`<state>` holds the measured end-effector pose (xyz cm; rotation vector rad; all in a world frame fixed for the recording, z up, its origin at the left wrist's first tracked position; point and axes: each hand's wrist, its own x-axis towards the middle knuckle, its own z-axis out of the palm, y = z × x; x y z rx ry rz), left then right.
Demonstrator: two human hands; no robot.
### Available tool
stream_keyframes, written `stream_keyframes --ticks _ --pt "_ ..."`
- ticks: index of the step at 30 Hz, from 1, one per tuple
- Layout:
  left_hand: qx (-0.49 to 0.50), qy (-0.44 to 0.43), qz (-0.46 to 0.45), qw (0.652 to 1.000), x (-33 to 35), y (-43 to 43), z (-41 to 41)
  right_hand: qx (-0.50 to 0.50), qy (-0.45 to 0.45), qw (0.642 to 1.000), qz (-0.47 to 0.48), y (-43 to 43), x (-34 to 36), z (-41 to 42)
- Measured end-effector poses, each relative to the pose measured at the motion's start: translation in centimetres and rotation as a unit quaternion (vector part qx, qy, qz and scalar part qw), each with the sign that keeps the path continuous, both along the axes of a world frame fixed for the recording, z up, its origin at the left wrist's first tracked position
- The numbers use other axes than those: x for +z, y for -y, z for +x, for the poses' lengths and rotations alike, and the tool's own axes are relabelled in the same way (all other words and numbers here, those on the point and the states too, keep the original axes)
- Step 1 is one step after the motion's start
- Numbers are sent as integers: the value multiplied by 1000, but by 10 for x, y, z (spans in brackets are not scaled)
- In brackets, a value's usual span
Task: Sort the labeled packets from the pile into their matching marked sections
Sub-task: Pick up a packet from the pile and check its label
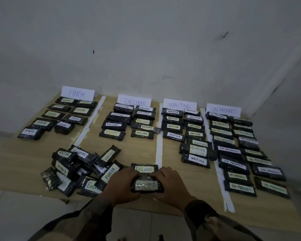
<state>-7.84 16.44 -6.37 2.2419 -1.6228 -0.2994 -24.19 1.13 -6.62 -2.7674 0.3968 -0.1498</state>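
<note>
Two grips, left hand (pixel 123 184) and right hand (pixel 170 184), clasp an EXCLUDED packet (pixel 147 185) at the board's (pixel 198 192) front edge, bare wood rightward.

I count four signs (pixel 77 93) along the surface's (pixel 142 150) far edge, three strips (pixel 159 136), nine FINISH packets (pixel 63 125), nine EXCLUDED (pixel 113 125), eleven WAITING (pixel 173 126), roughly sixteen ON PROGRESS (pixel 228 149) (dim there), one held packet (pixel 147 185), one loose packet (pixel 144 168); the pile (pixel 71 164) defeats counting.

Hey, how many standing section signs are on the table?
4, in a row at the far edge of the table, left to right: FINISH sign, EXCLUDED sign, WAITING sign, ON PROGRESS sign. None seems hidden.
</note>
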Motion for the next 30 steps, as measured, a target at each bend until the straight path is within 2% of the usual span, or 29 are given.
stream_keyframes --ticks 4,11,16,21,30 --pt "-2 20 -13 1000 7 15 15 -26 14 999 -24 14 9 16" --pt "41 41 -50 997 12 27 57 -79 -40 995 -49 42 17 58" --pt "71 42 -9 997 9 32 92 -113 -65 990 -50 59 9 95" --pt "68 19 -15 997 -5 33 127 -144 -91 984 -52 71 5 130" --pt "55 8 9 998 -16 41 176 -146 -152 975 -67 88 -7 169"
